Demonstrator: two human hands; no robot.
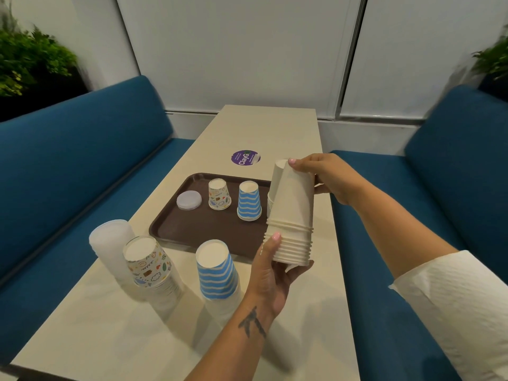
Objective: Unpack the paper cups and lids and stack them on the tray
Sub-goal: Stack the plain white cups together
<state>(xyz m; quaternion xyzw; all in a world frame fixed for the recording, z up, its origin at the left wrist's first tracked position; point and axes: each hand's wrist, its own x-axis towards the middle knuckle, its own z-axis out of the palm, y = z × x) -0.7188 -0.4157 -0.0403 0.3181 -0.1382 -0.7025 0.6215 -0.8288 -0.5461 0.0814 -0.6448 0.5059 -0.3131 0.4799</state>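
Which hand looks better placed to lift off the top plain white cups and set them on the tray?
Right, probably. The right hand grips the top of the white cup stack, beside the tray. The left hand holds the stack's bottom rims, steadying it.

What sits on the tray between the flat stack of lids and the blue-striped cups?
In the head view, a short upside-down stack of doodle-printed paper cups stands between the translucent lids and blue-striped cups on the brown tray.

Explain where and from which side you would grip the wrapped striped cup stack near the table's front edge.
Grip the striped stack around its mid-wall, closing from its open right side or from above. It stands upside down, narrow base up, so the taper widens downward and fingers wrap easily near the top. The doodle stack crowds its left. A clear wrapper appears to cover the lower part and may be slippery.
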